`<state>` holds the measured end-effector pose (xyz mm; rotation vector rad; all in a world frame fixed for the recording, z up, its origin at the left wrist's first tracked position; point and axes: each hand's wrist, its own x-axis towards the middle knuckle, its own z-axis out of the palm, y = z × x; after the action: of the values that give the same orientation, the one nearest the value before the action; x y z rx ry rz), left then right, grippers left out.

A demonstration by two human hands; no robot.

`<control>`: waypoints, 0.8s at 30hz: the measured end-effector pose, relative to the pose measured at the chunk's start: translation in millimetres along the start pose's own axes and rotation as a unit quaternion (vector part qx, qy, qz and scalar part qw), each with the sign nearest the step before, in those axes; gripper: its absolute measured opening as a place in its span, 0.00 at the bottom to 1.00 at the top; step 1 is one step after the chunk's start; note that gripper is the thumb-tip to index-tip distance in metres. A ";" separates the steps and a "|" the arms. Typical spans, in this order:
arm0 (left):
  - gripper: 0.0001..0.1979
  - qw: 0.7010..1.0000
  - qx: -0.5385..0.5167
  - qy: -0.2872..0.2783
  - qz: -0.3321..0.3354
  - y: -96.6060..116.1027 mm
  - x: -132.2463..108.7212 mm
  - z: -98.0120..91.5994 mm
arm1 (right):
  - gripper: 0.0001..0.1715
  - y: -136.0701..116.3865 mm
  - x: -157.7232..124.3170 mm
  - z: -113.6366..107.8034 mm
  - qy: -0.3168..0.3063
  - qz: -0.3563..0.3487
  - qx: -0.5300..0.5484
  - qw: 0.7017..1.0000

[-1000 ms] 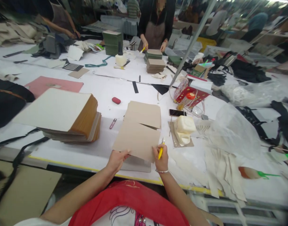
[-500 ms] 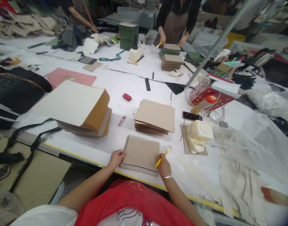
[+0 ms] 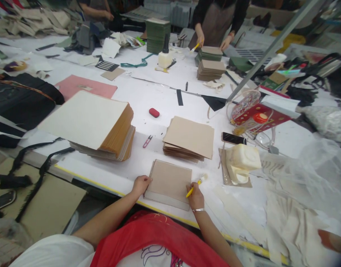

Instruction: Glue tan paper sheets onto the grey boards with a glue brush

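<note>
A yellow-edged white worktable (image 3: 137, 96) and a slanting grey pole (image 3: 273, 51)

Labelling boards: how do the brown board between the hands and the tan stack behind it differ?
Colour: the brown board is darker; the tan stack has a lighter top.
Height: the brown board lies low; the tan stack looks higher, its layers uneven.
Contact: the left hand and right hand are at the brown board's sides; neither touches the tan stack.
Both have roughly rectangular tops.

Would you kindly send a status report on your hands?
Left hand at left edge of rectangular tan board. Right hand at its right edge, gripping yellow-handled brush. Stack of flat tan boards just beyond.
</note>
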<state>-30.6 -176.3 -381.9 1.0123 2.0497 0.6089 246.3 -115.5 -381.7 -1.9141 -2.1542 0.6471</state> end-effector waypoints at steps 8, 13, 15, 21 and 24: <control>0.18 0.999 0.030 -0.024 -0.013 -0.2 1.5 -0.1 | 0.13 4.2 1.1 4.5 -0.017 0.019 -0.014 1.000; 0.18 0.998 0.041 -0.040 -0.030 -1.6 5.4 1.6 | 0.10 4.9 1.3 2.7 -0.027 0.025 -0.036 0.999; 0.17 0.997 0.045 -0.041 -0.043 -0.7 5.8 2.0 | 0.10 4.7 1.1 2.2 -0.029 0.025 -0.039 0.998; 0.17 0.997 0.050 -0.035 -0.039 1.4 5.1 2.0 | 0.11 2.7 1.9 2.4 -0.035 0.047 -0.033 0.998; 0.16 0.996 0.068 -0.029 -0.039 2.4 5.7 1.8 | 0.11 1.8 3.0 1.7 -0.039 0.054 -0.026 0.997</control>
<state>-30.4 -170.1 -383.7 1.0112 2.0912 0.3993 246.8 -112.7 -384.4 -2.0780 -2.1465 0.7031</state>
